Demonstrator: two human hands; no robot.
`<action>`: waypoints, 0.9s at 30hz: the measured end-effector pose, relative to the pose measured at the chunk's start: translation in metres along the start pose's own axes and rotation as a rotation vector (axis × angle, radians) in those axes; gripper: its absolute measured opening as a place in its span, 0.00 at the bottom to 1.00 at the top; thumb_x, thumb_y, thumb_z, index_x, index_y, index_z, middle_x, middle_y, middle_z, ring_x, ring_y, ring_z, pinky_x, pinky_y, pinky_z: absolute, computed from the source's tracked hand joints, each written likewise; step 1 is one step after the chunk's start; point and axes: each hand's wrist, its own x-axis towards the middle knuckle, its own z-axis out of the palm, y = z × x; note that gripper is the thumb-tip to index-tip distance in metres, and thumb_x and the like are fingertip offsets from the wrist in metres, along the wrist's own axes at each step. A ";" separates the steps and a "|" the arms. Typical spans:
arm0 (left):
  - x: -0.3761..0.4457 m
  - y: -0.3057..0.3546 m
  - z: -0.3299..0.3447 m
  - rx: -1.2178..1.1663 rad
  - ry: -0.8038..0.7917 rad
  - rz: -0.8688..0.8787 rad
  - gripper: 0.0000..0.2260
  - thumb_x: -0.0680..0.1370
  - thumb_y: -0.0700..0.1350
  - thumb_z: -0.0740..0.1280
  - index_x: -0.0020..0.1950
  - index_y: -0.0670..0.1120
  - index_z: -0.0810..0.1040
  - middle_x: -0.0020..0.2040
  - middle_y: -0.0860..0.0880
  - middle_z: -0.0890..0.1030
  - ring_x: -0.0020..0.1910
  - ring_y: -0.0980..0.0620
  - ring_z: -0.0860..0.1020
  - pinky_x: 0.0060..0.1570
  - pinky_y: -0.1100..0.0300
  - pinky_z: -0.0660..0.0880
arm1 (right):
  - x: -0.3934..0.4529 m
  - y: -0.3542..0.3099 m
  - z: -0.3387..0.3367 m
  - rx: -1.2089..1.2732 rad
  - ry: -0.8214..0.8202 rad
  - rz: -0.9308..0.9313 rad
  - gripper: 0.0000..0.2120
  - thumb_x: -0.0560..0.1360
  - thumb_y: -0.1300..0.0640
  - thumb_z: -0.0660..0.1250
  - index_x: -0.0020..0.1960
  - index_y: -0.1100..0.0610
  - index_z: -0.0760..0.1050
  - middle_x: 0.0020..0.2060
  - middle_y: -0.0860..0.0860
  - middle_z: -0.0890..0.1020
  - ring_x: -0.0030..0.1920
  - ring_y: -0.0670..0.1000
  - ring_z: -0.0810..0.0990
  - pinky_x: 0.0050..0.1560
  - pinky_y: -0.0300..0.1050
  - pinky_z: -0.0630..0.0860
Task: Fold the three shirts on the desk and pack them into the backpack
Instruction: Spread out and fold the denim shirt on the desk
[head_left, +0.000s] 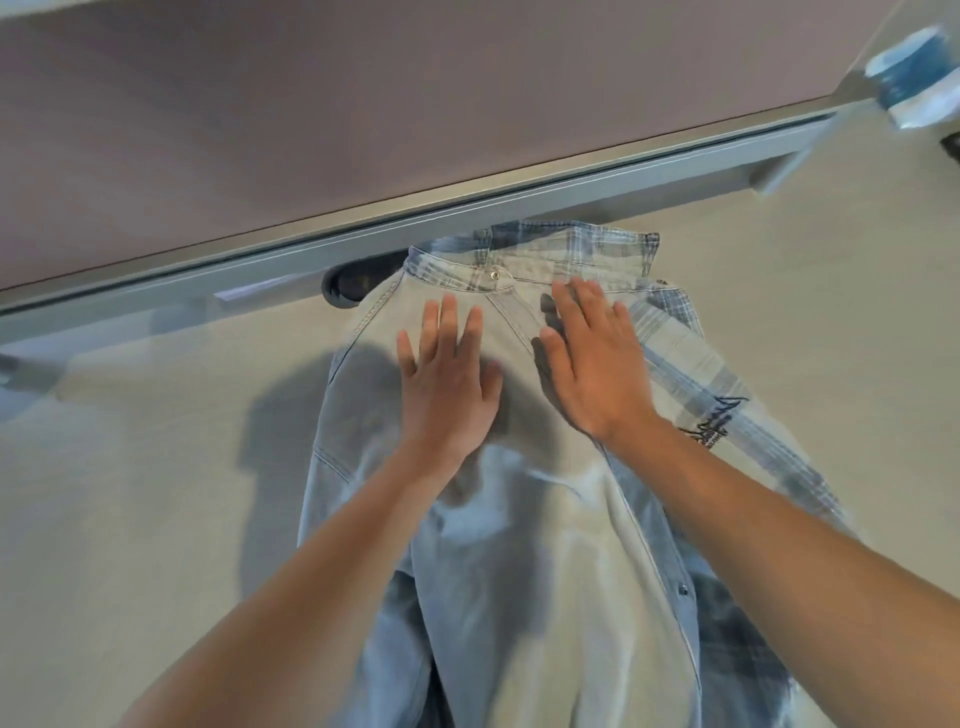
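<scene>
**Both palms flat on a pale denim shirt**

Where the frame begins at its lower edge, two bare forearms reach forward from the bottom corners and converge over a light blue denim shirt (519, 545) spread lengthwise on the beige table (130, 493). Its lower part runs out of view at the bottom, blurred. A snap button shows on the placket near the right forearm.

Farther up, the left hand (447, 379) lies palm-down on the shirt's upper chest, fingers straight and slightly spread, gripping nothing. Just beside it, the right hand (592, 364) rests the same way, fingers extended toward the collar, released and pressing flat on the fabric. The two hands sit close together but apart, on either side of the front placket.

Under the denim, a blue-and-white plaid shirt (691, 364) sticks out along the right side, with dark stitched lettering near the right wrist; its collar shows beyond the denim collar at the far end.

Past the collars, a dark round opening (358, 283) sits in the table just left of the shirts, against a grey metal rail (467, 208). Behind the rail rises a mauve panel (363, 78). At the far right corner sits a blurred blue-and-white object (914, 78), too smeared to identify.
</scene>
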 end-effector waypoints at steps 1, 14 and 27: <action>-0.001 0.014 0.001 -0.019 0.003 0.024 0.29 0.84 0.54 0.59 0.84 0.50 0.57 0.85 0.44 0.50 0.84 0.44 0.46 0.80 0.36 0.46 | -0.010 0.011 -0.004 -0.033 0.010 0.026 0.29 0.87 0.45 0.45 0.84 0.55 0.56 0.83 0.57 0.57 0.84 0.57 0.51 0.83 0.61 0.50; 0.011 0.046 0.033 0.133 -0.087 0.124 0.31 0.84 0.67 0.44 0.84 0.58 0.39 0.85 0.48 0.40 0.84 0.44 0.39 0.78 0.33 0.37 | 0.006 0.102 -0.007 -0.271 -0.142 0.066 0.40 0.81 0.27 0.35 0.85 0.48 0.35 0.84 0.53 0.36 0.83 0.53 0.31 0.82 0.60 0.35; 0.015 0.047 0.029 0.182 -0.092 0.094 0.40 0.81 0.70 0.49 0.86 0.49 0.44 0.86 0.48 0.42 0.83 0.49 0.36 0.80 0.37 0.40 | 0.055 0.084 -0.017 -0.224 -0.072 0.012 0.34 0.85 0.40 0.49 0.84 0.58 0.54 0.84 0.60 0.52 0.84 0.59 0.48 0.82 0.63 0.48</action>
